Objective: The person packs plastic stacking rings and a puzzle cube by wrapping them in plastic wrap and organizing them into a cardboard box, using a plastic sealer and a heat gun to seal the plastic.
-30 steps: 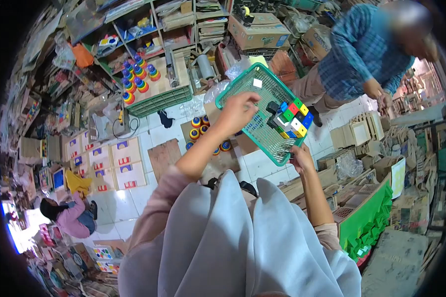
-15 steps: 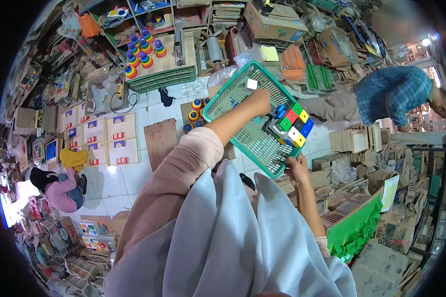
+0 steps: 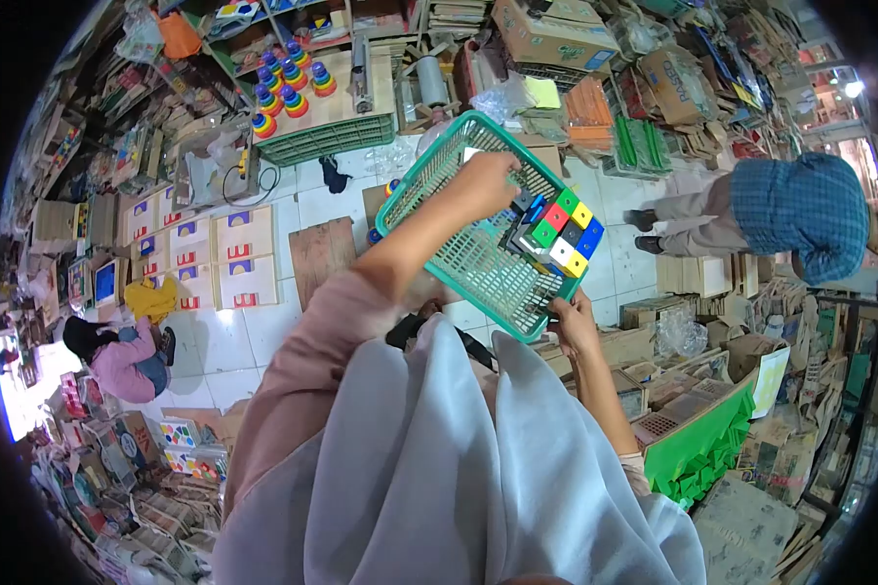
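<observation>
A green plastic basket [image 3: 439, 263] hangs tilted in front of me. My right hand [image 3: 578, 324] grips its near right corner, thumb over the rim. Stacked against the basket's right side are coloured blocks [image 3: 568, 234] with small holes, in red, green, yellow, blue, black and white. My left hand [image 3: 486, 185] is over the far part of the basket, fingers curled; what they hold, if anything, is hidden. Dark and blue pieces [image 3: 525, 207] lie just beside its fingertips. Part of a white piece [image 3: 470, 153] shows behind this hand.
Ring stackers [image 3: 293, 78] stand on a crate-supported board at the back. Framed boards [image 3: 210, 258] lie on the floor at left, near a crouching person [image 3: 127, 361]. Another person in a checked shirt [image 3: 800, 214] stands at right. A wooden board [image 3: 324, 263] lies beside the basket.
My left hand has moved up and left inside the basket, covering most of the white piece. The basket has shifted slightly up and left. The person at right has turned and straightened.
</observation>
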